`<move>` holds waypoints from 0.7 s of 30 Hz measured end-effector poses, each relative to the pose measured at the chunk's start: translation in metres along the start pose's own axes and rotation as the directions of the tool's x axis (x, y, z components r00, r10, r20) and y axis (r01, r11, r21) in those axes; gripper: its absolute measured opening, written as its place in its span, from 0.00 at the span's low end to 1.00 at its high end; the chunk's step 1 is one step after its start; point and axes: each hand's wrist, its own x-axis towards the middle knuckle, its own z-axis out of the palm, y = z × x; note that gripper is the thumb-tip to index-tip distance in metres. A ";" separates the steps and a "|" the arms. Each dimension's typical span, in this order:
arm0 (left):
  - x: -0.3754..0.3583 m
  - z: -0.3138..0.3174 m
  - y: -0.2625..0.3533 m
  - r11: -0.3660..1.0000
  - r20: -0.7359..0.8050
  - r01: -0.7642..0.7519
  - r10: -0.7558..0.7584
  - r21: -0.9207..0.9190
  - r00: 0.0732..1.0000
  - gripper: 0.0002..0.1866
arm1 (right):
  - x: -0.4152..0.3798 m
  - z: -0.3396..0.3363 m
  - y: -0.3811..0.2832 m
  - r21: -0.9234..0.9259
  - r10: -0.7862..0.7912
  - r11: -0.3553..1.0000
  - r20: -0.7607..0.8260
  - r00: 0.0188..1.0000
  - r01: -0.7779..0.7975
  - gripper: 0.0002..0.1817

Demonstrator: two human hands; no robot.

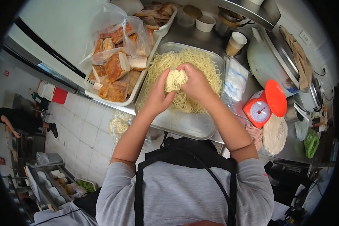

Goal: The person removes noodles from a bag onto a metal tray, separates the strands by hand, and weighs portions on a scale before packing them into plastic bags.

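Note:
Between my two hands is a rounded bundle of pale yellow noodles [176,80], held above a metal tray [194,126]. My left hand [159,95] cups the bundle from the left side, its fingers curved around it. From the right, my right hand [195,81] presses against the same bundle with bent fingers. Loose noodles [205,67] fill most of the tray beneath, while its near end shows bare metal.
Left of the tray, a white basket [130,100] holds chunks of browned meat [118,67] partly under a plastic bag. At right stand a red scale [259,109], plastic bags [235,81] and a large pot [265,56]. Another person [19,119] stands far left.

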 end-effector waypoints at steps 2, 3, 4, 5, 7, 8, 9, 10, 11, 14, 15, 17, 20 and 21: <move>0.015 -0.005 0.010 0.999 -0.054 -0.045 0.045 -0.008 0.998 0.28 | 0.005 -0.020 0.000 -0.003 -0.124 0.992 0.002 0.992 0.124 0.22; 0.025 -0.009 0.013 0.998 -0.067 -0.064 0.062 -0.029 0.996 0.27 | 0.006 -0.029 -0.001 0.037 -0.176 0.984 0.014 0.984 0.175 0.22; 0.033 -0.011 0.018 0.995 -0.078 -0.084 0.080 -0.050 0.994 0.25 | 0.005 -0.039 -0.005 0.044 -0.173 0.984 0.017 0.985 0.172 0.23; 0.039 -0.009 0.026 0.986 -0.145 -0.084 0.063 -0.144 0.987 0.23 | 0.003 -0.050 -0.009 0.051 -0.169 0.985 0.019 0.985 0.168 0.23; 0.044 -0.018 0.036 0.993 -0.108 -0.063 0.052 -0.096 0.993 0.19 | -0.001 -0.065 -0.009 0.129 -0.123 0.985 0.061 0.991 0.114 0.23; 0.047 -0.022 0.040 0.996 -0.089 -0.054 0.048 -0.071 0.995 0.17 | -0.003 -0.070 -0.006 0.158 -0.103 0.983 0.042 0.994 0.095 0.23; 0.051 -0.023 0.045 0.939 -0.152 0.124 -0.180 -0.320 0.972 0.10 | -0.007 -0.074 -0.002 0.187 -0.081 0.979 0.026 0.996 0.075 0.22; 0.057 -0.026 0.039 0.923 -0.141 0.146 -0.207 -0.357 0.968 0.09 | -0.010 -0.077 0.002 0.219 -0.056 0.974 0.014 0.998 0.052 0.21; 0.064 -0.032 0.026 0.904 -0.127 0.173 -0.239 -0.391 0.963 0.08 | -0.010 -0.077 0.010 0.217 0.068 0.973 0.057 0.996 -0.079 0.21; 0.067 -0.011 -0.010 0.893 -0.053 0.300 -0.336 -0.335 0.940 0.09 | -0.011 -0.055 0.053 0.113 0.343 0.930 0.079 0.936 -0.350 0.20; 0.060 0.000 -0.021 0.920 -0.004 0.309 -0.319 -0.244 0.948 0.11 | -0.014 -0.038 0.075 0.028 0.368 0.929 0.007 0.930 -0.368 0.20; 0.040 0.026 -0.036 1.000 0.205 0.018 -0.019 0.006 0.979 0.19 | -0.010 -0.020 0.093 0.066 0.338 0.941 -0.099 0.936 -0.333 0.19; 0.009 0.065 -0.040 0.988 0.320 0.148 -0.125 -0.048 0.939 0.26 | -0.014 -0.011 0.090 0.313 0.206 0.935 -0.091 0.974 -0.168 0.18; 0.003 0.074 -0.043 0.980 0.213 0.187 -0.198 0.070 0.957 0.26 | -0.011 -0.019 0.073 0.317 0.135 0.942 -0.053 0.989 -0.111 0.18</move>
